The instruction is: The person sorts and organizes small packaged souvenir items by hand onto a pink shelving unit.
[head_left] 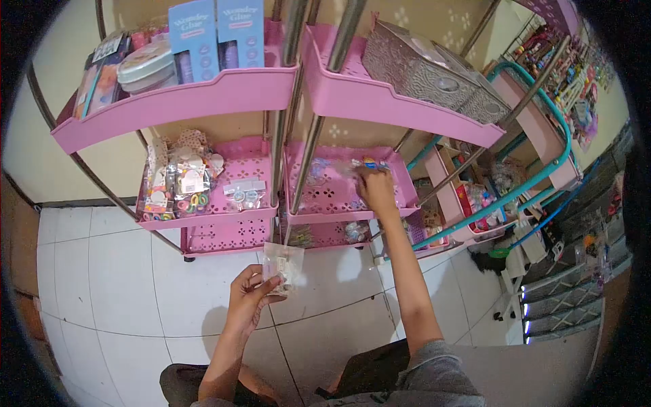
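Left hand (249,297) clamps 1 clear packet (283,270) above floor tiles (319,339). Right hand (377,190) reaches into lower pink tray (331,195); grip cannot be determined. Upper tray (400,103), bearing silver container (424,68), overhangs.

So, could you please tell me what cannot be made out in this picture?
Exact contents of the clear plastic packet in the left hand: head view, too small and blurred.
Whatever lies directly beneath the right hand at the pink perforated plastic tray: head view, covered by that hand.
Fine print on the two blue cardboard glue boxes: head view, too small.
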`<move>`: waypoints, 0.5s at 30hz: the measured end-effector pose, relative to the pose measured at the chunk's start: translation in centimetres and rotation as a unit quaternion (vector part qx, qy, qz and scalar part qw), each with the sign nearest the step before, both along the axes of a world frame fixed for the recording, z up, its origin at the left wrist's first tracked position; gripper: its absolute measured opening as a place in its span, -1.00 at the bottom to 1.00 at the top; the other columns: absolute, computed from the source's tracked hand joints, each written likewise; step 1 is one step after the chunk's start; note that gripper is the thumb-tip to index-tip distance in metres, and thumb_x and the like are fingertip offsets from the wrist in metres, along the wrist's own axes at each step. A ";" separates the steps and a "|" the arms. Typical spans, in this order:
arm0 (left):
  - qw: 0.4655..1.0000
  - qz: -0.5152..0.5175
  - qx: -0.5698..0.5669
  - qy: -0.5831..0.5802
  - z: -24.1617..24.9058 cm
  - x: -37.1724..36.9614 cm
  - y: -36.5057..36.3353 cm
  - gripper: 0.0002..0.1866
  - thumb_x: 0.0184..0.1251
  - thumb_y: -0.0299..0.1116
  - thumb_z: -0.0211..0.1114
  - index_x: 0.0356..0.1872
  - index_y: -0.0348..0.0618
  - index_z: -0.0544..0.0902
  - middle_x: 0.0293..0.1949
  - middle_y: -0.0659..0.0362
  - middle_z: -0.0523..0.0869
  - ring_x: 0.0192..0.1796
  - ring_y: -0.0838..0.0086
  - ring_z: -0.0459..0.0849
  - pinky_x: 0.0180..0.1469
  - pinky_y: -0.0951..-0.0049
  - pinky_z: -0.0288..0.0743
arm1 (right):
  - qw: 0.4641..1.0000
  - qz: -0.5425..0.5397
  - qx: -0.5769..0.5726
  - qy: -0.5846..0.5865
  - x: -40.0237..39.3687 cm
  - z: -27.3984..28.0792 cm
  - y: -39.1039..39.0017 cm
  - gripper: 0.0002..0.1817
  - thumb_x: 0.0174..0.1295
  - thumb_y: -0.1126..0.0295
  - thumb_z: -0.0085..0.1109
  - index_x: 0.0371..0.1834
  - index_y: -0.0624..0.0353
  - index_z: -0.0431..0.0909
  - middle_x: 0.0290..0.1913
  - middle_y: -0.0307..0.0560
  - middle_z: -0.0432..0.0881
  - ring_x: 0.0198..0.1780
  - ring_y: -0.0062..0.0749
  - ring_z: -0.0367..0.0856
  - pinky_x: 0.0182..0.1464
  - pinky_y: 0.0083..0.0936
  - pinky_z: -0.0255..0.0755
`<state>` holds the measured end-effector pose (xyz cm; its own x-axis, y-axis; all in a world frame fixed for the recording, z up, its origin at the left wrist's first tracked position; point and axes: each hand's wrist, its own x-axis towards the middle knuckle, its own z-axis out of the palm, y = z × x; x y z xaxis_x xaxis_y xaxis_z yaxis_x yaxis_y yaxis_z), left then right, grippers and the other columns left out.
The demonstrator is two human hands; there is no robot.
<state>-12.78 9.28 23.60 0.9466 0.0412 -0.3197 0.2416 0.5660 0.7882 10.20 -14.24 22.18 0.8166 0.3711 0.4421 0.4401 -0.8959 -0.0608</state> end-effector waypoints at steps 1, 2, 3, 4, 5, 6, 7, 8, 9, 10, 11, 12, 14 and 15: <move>1.000 0.001 -0.008 0.002 -0.1 0.0 0.0 -0.81 0.02 -0.60 0.06 -0.28 -0.29 0.40 -0.40 0.08 0.57 -0.38 0.44 0.58 -0.42 0.46 0.56 | 1.000 0.003 -0.001 -0.001 0.1 0.0 -0.4 -0.82 -0.12 0.42 0.03 -0.39 0.14 0.52 -0.40 0.01 0.54 -0.33 -0.19 0.51 -0.11 -0.24 0.24; 1.000 0.001 -0.015 0.004 -0.1 -0.1 0.0 -0.81 0.02 -0.61 0.05 -0.27 -0.30 0.40 -0.40 0.07 0.57 -0.37 0.43 0.58 -0.41 0.46 0.57 | 0.996 0.002 0.092 0.009 0.1 0.0 -0.9 -0.79 -0.09 0.40 0.04 -0.35 0.17 0.51 -0.37 0.06 0.53 -0.32 -0.21 0.52 -0.16 -0.37 0.28; 1.000 0.002 -0.015 0.005 -0.2 -0.1 0.0 -0.81 0.02 -0.61 0.05 -0.27 -0.30 0.40 -0.40 0.07 0.57 -0.37 0.43 0.58 -0.41 0.46 0.57 | 0.983 -0.001 0.184 0.019 0.1 0.1 -1.2 -0.77 -0.06 0.39 0.05 -0.31 0.21 0.51 -0.35 0.11 0.53 -0.30 -0.22 0.52 -0.21 -0.49 0.32; 1.000 0.002 -0.020 0.004 -0.2 -0.1 0.1 -0.80 0.02 -0.61 0.06 -0.27 -0.30 0.40 -0.39 0.07 0.57 -0.37 0.43 0.58 -0.41 0.46 0.57 | 0.956 0.043 0.291 -0.017 0.5 -0.3 -1.3 -0.75 0.00 0.36 0.04 -0.30 0.29 0.50 -0.38 0.02 0.56 -0.32 -0.36 0.53 -0.29 -0.63 0.33; 1.000 0.000 -0.025 0.006 -0.3 -0.2 0.1 -0.79 0.01 -0.60 0.07 -0.26 -0.29 0.39 -0.39 0.08 0.57 -0.37 0.44 0.58 -0.41 0.46 0.57 | 0.955 0.041 0.292 -0.016 0.6 -0.6 -1.6 -0.75 0.00 0.36 0.04 -0.30 0.29 0.50 -0.38 0.02 0.56 -0.32 -0.36 0.53 -0.29 -0.63 0.33; 1.000 -0.002 -0.024 0.008 -0.3 -0.2 0.2 -0.79 0.01 -0.60 0.07 -0.26 -0.29 0.39 -0.39 0.08 0.57 -0.37 0.44 0.58 -0.41 0.46 0.57 | 0.927 0.019 0.373 0.024 0.2 -0.1 -1.6 -0.77 -0.02 0.39 0.04 -0.31 0.28 0.50 -0.41 -0.01 0.56 -0.35 -0.38 0.52 -0.29 -0.62 0.32; 1.000 -0.006 -0.016 0.013 -0.2 -0.1 0.2 -0.76 0.02 -0.61 0.06 -0.22 -0.27 0.38 -0.39 0.08 0.57 -0.37 0.44 0.58 -0.42 0.46 0.57 | 0.891 -0.003 0.450 0.062 0.0 0.5 -1.6 -0.79 -0.03 0.42 0.04 -0.33 0.28 0.51 -0.44 -0.04 0.56 -0.38 -0.40 0.50 -0.29 -0.61 0.31; 1.000 -0.009 -0.008 0.019 0.0 -0.1 0.2 -0.72 0.02 -0.62 0.05 -0.17 -0.25 0.37 -0.39 0.08 0.57 -0.36 0.44 0.58 -0.43 0.46 0.57 | 0.891 -0.005 0.450 0.063 -0.3 1.0 -1.7 -0.79 -0.03 0.42 0.04 -0.33 0.28 0.51 -0.44 -0.04 0.56 -0.38 -0.40 0.50 -0.29 -0.61 0.31; 1.000 -0.011 -0.008 0.021 0.2 0.0 0.0 -0.72 0.02 -0.62 0.05 -0.17 -0.25 0.37 -0.39 0.08 0.57 -0.36 0.44 0.58 -0.43 0.46 0.57 | 0.870 -0.011 0.484 0.096 -0.6 1.6 -1.7 -0.79 -0.03 0.42 0.04 -0.32 0.28 0.50 -0.45 -0.10 0.55 -0.37 -0.48 0.47 -0.30 -0.64 0.30; 1.000 0.008 -0.018 0.008 0.5 -0.1 -0.3 -0.68 0.02 -0.64 0.04 -0.13 -0.23 0.35 -0.38 0.08 0.57 -0.36 0.44 0.58 -0.43 0.45 0.57 | 0.845 -0.019 0.518 0.131 -1.0 1.7 -1.9 -0.78 -0.02 0.42 0.04 -0.32 0.29 0.50 -0.46 -0.15 0.54 -0.37 -0.55 0.43 -0.31 -0.67 0.28; 0.999 0.030 -0.029 -0.009 0.7 -0.2 -0.6 -0.64 0.02 -0.66 0.03 -0.09 -0.20 0.34 -0.37 0.08 0.57 -0.36 0.44 0.58 -0.43 0.45 0.57 | 0.845 -0.021 0.518 0.132 -0.7 1.4 -2.1 -0.78 -0.02 0.42 0.04 -0.32 0.29 0.50 -0.46 -0.15 0.54 -0.37 -0.55 0.43 -0.31 -0.67 0.28; 0.999 0.030 -0.028 -0.007 0.6 -0.3 -0.8 -0.64 0.02 -0.66 0.03 -0.09 -0.20 0.34 -0.37 0.08 0.57 -0.36 0.44 0.58 -0.43 0.45 0.57 | 0.848 -0.031 0.512 0.133 -0.3 1.0 -2.4 -0.79 -0.03 0.42 0.04 -0.33 0.28 0.50 -0.46 -0.17 0.53 -0.38 -0.56 0.42 -0.31 -0.67 0.27; 0.999 0.040 0.009 -0.036 0.4 -0.3 -0.9 -0.57 0.02 -0.69 0.00 -0.01 -0.14 0.29 -0.32 0.08 0.55 -0.33 0.44 0.56 -0.41 0.44 0.57 | 0.851 -0.038 0.507 0.135 -0.4 1.0 -2.2 -0.79 -0.05 0.43 0.04 -0.33 0.28 0.51 -0.46 -0.20 0.53 -0.39 -0.57 0.41 -0.32 -0.67 0.26; 0.998 0.042 0.011 -0.035 0.3 -0.3 -0.9 -0.57 0.02 -0.69 0.00 -0.01 -0.14 0.29 -0.32 0.08 0.55 -0.33 0.44 0.56 -0.41 0.44 0.57 | 0.842 -0.058 0.516 0.144 -1.0 1.7 -1.9 -0.77 -0.03 0.39 0.04 -0.33 0.29 0.51 -0.39 -0.16 0.52 -0.32 -0.54 0.41 -0.26 -0.65 0.25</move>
